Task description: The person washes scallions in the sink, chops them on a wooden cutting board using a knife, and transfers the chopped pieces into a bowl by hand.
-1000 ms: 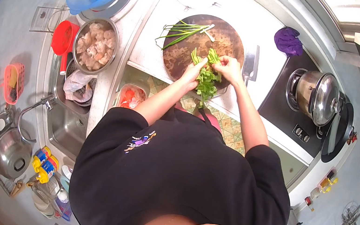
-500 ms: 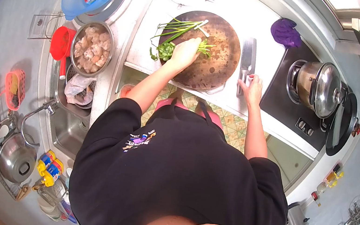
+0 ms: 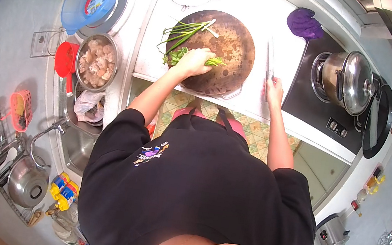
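Observation:
On the round wooden cutting board, my left hand is closed around a bunch of leafy green herbs. The leaves stick out on the left of the fist and the cut stems on the right. Several spring onions lie on the board just beyond that hand, with their white ends pointing right. My right hand grips the handle of a kitchen knife to the right of the board. Its blade points away from me and is seen nearly edge-on.
A lidded steel pot sits on the black stove at right, near a purple cloth. At left are a steel bowl of raw meat pieces, a red strainer, a blue basin and the sink.
My right hand has closed on the knife and turned it from lying flat to nearly edge-on. My left hand stays on the herbs, now lower and flatter on the board.

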